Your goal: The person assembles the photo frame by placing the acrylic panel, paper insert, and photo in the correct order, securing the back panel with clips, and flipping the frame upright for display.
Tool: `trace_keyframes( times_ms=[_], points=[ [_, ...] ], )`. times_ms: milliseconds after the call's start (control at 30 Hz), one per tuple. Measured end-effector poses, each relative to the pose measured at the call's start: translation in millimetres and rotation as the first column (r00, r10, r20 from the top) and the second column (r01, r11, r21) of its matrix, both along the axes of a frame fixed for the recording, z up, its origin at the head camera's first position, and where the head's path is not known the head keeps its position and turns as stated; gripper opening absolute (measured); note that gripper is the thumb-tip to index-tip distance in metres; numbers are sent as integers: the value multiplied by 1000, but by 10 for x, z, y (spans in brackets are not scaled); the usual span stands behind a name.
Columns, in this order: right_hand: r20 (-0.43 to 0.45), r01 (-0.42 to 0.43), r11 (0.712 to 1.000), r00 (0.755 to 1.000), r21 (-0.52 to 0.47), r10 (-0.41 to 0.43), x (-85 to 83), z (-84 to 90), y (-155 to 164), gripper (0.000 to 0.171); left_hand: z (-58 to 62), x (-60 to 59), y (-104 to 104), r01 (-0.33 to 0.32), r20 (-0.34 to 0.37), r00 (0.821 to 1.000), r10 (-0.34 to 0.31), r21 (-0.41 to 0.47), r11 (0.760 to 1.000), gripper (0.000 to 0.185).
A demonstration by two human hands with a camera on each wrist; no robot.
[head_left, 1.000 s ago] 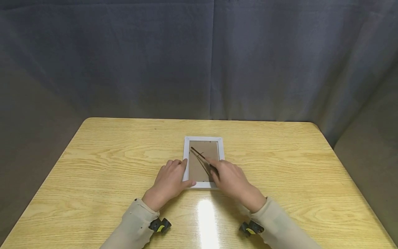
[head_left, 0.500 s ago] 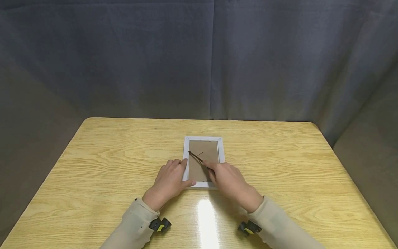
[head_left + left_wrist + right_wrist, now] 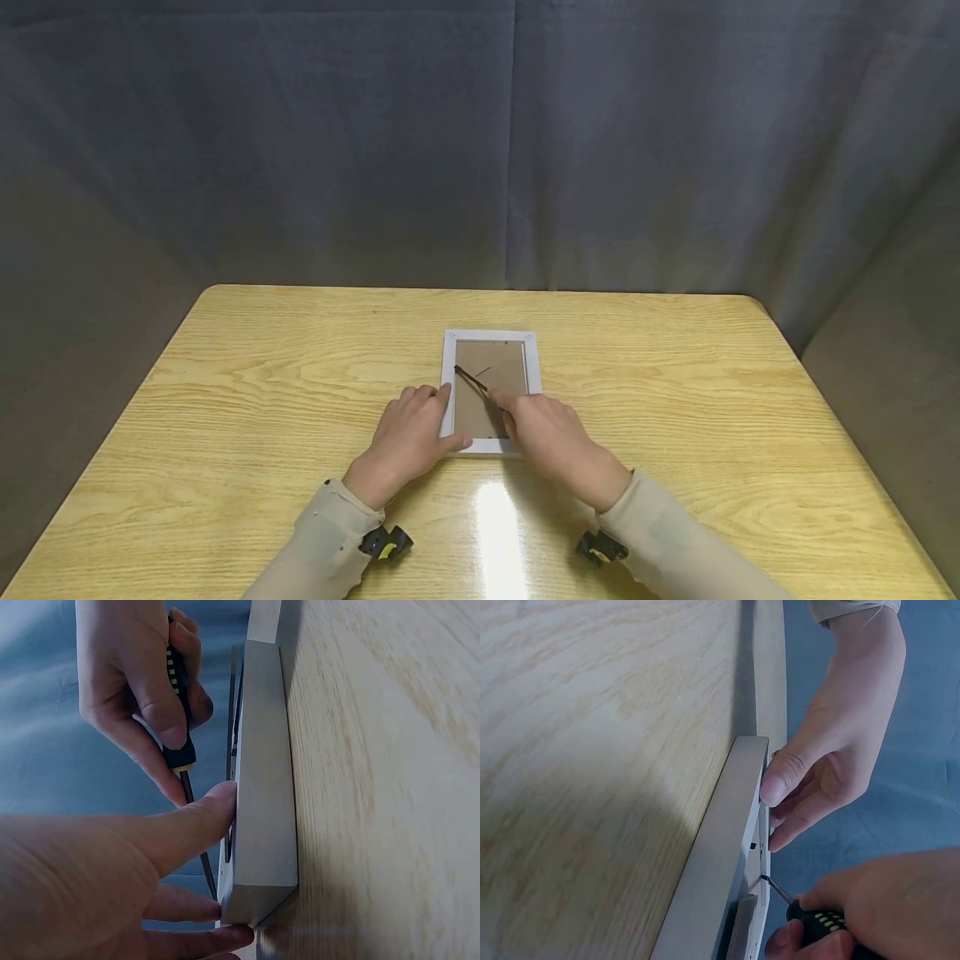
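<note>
Moved slightly left and nearer since a second ago: right grip (image 3: 551, 429) and screwdriver (image 3: 472, 378), with the tip now at the left inner edge of the white frame (image 3: 491, 447). Counted: one screwdriver, one frame lying flat mid-tabletop (image 3: 300, 358), one brown backing board (image 3: 476, 417) face up inside it, two hands, two pale sleeves (image 3: 322, 537), two dark wrist devices (image 3: 386, 543). Right grip curled firmly round the screwdriver's handle. Left grip (image 3: 407, 423) spread wide at the frame's near left corner, fingers against the left side, thumb resting on the near bar.

Hidden in the head view: the handle, under the right fingers; dark with yellow dots in both wrist views. Also covered: the frame's near right corner. Too small to make out: exact contact at the tip. Hard to identify: a short dark line (image 3: 483, 371) on the board, mark or slit. Cut off at the near side: sleeves and tabletop.
</note>
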State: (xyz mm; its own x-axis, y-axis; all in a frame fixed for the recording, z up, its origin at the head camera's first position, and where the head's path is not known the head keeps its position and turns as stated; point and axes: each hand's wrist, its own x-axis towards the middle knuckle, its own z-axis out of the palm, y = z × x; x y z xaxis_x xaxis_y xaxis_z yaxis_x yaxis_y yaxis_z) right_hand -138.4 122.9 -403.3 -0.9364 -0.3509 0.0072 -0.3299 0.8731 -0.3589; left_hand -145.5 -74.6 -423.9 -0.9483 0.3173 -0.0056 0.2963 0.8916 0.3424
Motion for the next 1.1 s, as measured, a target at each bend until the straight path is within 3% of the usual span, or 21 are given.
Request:
trace_keyframes(
  times_ms=[1100],
  points=[
    [5, -15, 1000, 1000, 13, 15, -9, 19, 8, 39, 17, -1, 2, -7, -6, 1000, 7, -7, 1000, 84]
  ],
)
